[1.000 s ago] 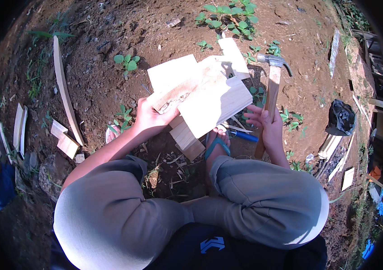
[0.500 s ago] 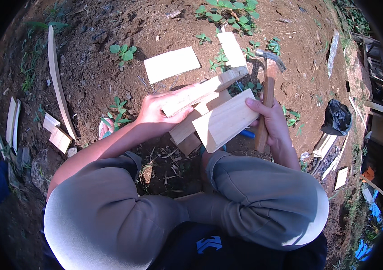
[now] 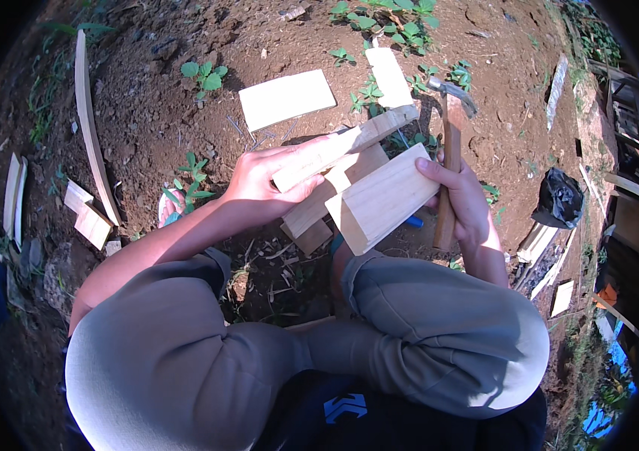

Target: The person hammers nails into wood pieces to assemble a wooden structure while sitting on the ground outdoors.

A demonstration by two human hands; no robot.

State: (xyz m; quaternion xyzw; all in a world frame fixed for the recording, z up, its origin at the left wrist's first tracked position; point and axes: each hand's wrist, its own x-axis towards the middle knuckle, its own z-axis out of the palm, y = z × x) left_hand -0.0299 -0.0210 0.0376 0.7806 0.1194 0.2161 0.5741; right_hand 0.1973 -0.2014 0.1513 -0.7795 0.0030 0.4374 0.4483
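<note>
My left hand (image 3: 263, 177) is wrapped round the near end of a thick wood strip (image 3: 346, 148), which slants up to the right. A nail (image 3: 404, 138) points down from near the strip's far end. Between thumb and fingers my right hand (image 3: 466, 197) grips a flat rectangular wooden board (image 3: 391, 194), tilted toward me. The same hand also holds a claw hammer (image 3: 451, 139) by its wooden handle, head up and away from me. Below the strip and partly behind the board lies another wooden piece (image 3: 306, 213); how these pieces touch is hidden.
On the soil ahead lie a pale board (image 3: 287, 98), scattered nails (image 3: 267, 139) and a narrower plank (image 3: 389, 77). A long curved strip (image 3: 90, 128) and wood offcuts (image 3: 92, 223) are at left. A black plastic bag (image 3: 560, 197) sits at right. Something blue (image 3: 413, 222) shows under the board.
My right hand has shifted slightly right with the board and hammer. The board's tilt has changed a little. My left hand still grips the wood strip. The view has moved slightly.
</note>
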